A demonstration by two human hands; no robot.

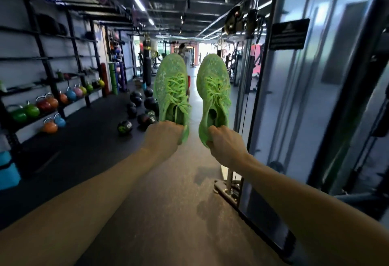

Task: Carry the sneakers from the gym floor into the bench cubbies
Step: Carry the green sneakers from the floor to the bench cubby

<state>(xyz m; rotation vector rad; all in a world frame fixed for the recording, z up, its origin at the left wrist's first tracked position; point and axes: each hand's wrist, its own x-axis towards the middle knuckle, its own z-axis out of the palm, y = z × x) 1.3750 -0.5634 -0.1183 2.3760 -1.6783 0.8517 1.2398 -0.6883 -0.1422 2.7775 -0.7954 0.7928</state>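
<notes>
Two bright green sneakers with green laces are held out in front of me at arm's length, toes pointing away, tops facing me. My left hand (163, 138) grips the heel of the left sneaker (171, 85). My right hand (224, 146) grips the heel of the right sneaker (213, 89). The shoes hang side by side, a narrow gap apart, above the gym floor. No bench or cubbies appear in view.
A rack of coloured kettlebells (45, 104) lines the left wall. Black medicine balls (139, 106) lie on the dark floor ahead left. A cable machine frame (248, 89) and a glass wall (328, 76) stand on the right. A person (185, 53) stands far down the aisle.
</notes>
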